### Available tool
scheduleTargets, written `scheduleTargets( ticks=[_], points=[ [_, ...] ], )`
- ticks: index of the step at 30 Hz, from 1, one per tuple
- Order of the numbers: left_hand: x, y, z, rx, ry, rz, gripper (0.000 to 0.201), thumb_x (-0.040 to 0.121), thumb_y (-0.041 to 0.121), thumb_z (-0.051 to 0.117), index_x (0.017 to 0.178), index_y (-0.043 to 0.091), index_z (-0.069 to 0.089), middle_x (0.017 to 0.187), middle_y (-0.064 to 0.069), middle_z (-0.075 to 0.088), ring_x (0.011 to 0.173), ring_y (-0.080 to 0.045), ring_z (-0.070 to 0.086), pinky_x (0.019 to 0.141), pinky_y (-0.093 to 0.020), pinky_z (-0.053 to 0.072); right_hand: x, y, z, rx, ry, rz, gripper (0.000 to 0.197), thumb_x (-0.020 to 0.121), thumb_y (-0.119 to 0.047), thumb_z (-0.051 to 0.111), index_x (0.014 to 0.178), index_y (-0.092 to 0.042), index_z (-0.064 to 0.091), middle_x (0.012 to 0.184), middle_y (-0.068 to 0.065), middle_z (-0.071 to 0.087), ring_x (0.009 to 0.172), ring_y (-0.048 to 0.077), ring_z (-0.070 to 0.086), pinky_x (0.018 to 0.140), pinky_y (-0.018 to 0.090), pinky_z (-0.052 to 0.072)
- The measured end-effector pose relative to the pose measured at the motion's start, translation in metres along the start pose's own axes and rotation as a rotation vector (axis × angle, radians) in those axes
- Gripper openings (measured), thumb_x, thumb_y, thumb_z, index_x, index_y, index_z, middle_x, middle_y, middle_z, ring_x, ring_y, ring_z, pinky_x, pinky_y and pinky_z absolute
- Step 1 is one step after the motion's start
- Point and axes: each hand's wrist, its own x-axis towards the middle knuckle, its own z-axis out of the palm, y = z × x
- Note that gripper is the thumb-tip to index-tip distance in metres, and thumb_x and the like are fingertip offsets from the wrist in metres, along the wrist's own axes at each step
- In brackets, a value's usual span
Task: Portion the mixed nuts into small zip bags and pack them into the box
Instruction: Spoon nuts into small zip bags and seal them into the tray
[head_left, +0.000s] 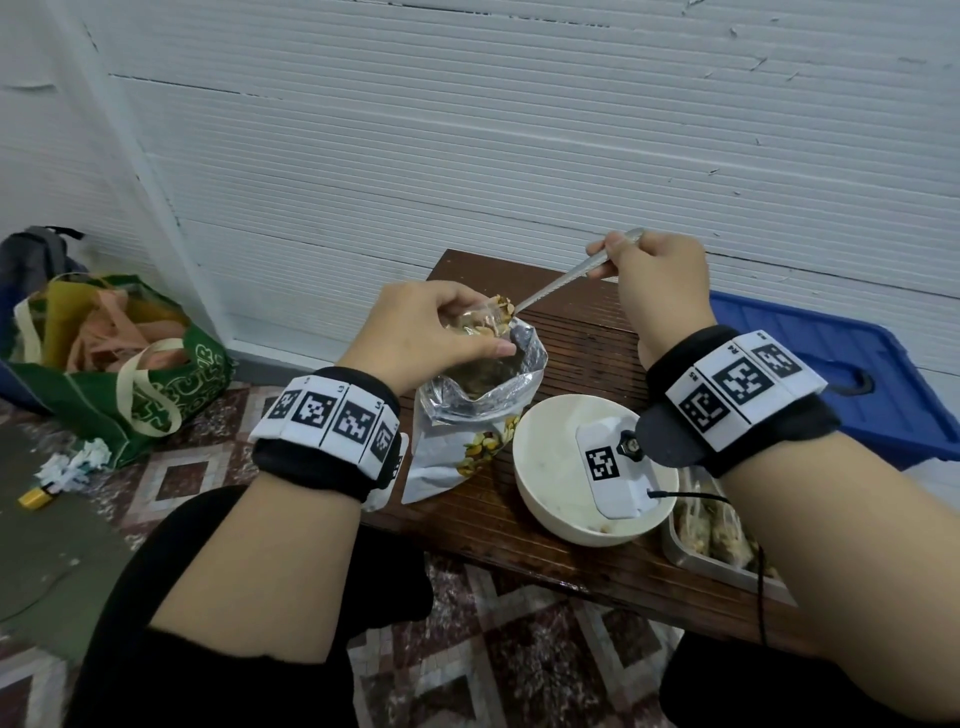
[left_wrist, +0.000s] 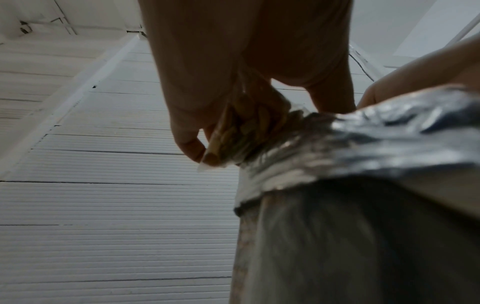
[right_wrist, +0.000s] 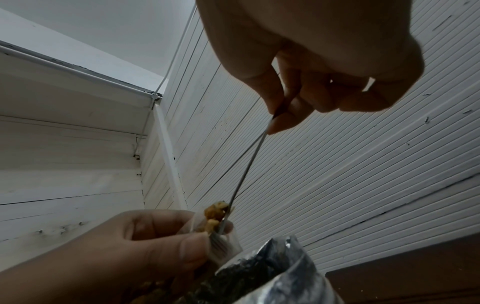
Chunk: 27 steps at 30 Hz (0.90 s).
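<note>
Fingers of the left hand (head_left: 431, 332) pinch the mouth of one small zip bag (head_left: 480, 325), holding it just above the open top of one big foil nut pouch (head_left: 467, 415) that stands on the desk (head_left: 587, 332). The right hand (head_left: 657, 280), higher and to the right, grips the handle of one metal spoon (head_left: 561, 283) between thumb and curled fingers; the spoon slants down to the left, and its bowl, heaped with nuts (head_left: 501, 304), sits at the zip bag's mouth. From the left wrist the small bag shows partly filled with nuts, touching the pouch's crumpled silver rim (left_wrist: 363, 131). Just right of the pouch stands one white bowl (head_left: 550, 499), with only a few crumbs visible at its bottom. Under the right forearm, at the desk's right edge, lies one metal tray (head_left: 727, 566) holding filled zip bags; their number cannot be told. Beyond the desk on the right lies one blue plastic lid (head_left: 810, 364). On the floor to the left sits one green shopping bag (head_left: 171, 384), with a dark backpack (head_left: 36, 254) behind it.
</note>
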Motion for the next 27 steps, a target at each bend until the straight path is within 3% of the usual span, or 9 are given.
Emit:
scheduleTargets(
  ticks=[4,7,10,14,17,23,27],
  points=[
    [0.001,0.0,0.001,-0.056,0.007,-0.025,0.046,0.062,0.042,0.085,0.103,0.029,0.068,0.086,0.018,0.063,0.082,0.006,0.057,0.06,0.0,0.042,-0.002,-0.003,-0.002,0.05,-0.008,-0.089,0.028,0.099,-0.021,0.048,0.081,-0.018,0.069,0.076,-0.005,0.067,0.08,0.0,0.061,0.068,0.006,0.038],
    [0.001,-0.002,-0.001,-0.116,0.02,-0.059,0.041,0.063,0.042,0.085,0.099,0.03,0.067,0.086,0.018,0.064,0.079,0.008,0.057,0.061,-0.003,0.043,-0.002,-0.005,-0.005,0.1,-0.01,-0.186,0.031,0.098,-0.018,0.049,0.072,-0.023,0.065,0.077,-0.005,0.068,0.085,0.009,0.064,0.086,0.023,0.048],
    [0.001,-0.003,-0.003,-0.176,0.042,-0.082,0.036,0.062,0.042,0.085,0.09,0.033,0.066,0.083,0.017,0.065,0.08,0.006,0.059,0.07,-0.012,0.047,0.0,-0.007,-0.008,0.111,0.001,-0.26,0.03,0.098,-0.017,0.05,0.073,-0.025,0.065,0.077,-0.005,0.068,0.083,0.009,0.065,0.091,0.032,0.05],
    [0.0,-0.004,-0.005,-0.243,0.056,-0.106,0.031,0.06,0.041,0.086,0.081,0.036,0.064,0.082,0.012,0.066,0.085,-0.005,0.063,0.079,-0.027,0.055,0.002,-0.009,-0.011,0.099,0.059,-0.283,0.025,0.098,-0.019,0.05,0.079,-0.02,0.066,0.074,-0.006,0.067,0.076,0.006,0.064,0.085,0.024,0.051],
    [0.0,-0.005,-0.005,-0.248,0.047,-0.109,0.032,0.059,0.042,0.086,0.082,0.036,0.064,0.085,0.009,0.067,0.089,-0.008,0.064,0.083,-0.028,0.054,0.003,-0.009,-0.011,0.081,0.097,-0.278,0.025,0.098,-0.019,0.05,0.078,-0.021,0.066,0.071,-0.008,0.065,0.075,0.006,0.063,0.079,0.019,0.049],
    [-0.002,0.0,-0.004,-0.247,0.028,-0.098,0.03,0.063,0.04,0.085,0.081,0.038,0.061,0.086,0.014,0.065,0.087,-0.001,0.06,0.073,-0.017,0.048,-0.003,-0.008,-0.005,0.062,0.05,-0.25,0.025,0.098,-0.019,0.051,0.078,-0.019,0.067,0.072,-0.01,0.066,0.08,0.004,0.062,0.079,0.017,0.047],
    [-0.002,-0.003,-0.007,-0.27,0.047,-0.14,0.032,0.059,0.042,0.085,0.082,0.036,0.064,0.088,0.009,0.068,0.092,-0.007,0.063,0.085,-0.03,0.054,0.0,-0.006,-0.009,0.093,0.087,-0.216,0.023,0.098,-0.02,0.051,0.085,-0.017,0.069,0.07,-0.008,0.066,0.077,0.002,0.063,0.076,0.013,0.044]
  ],
)
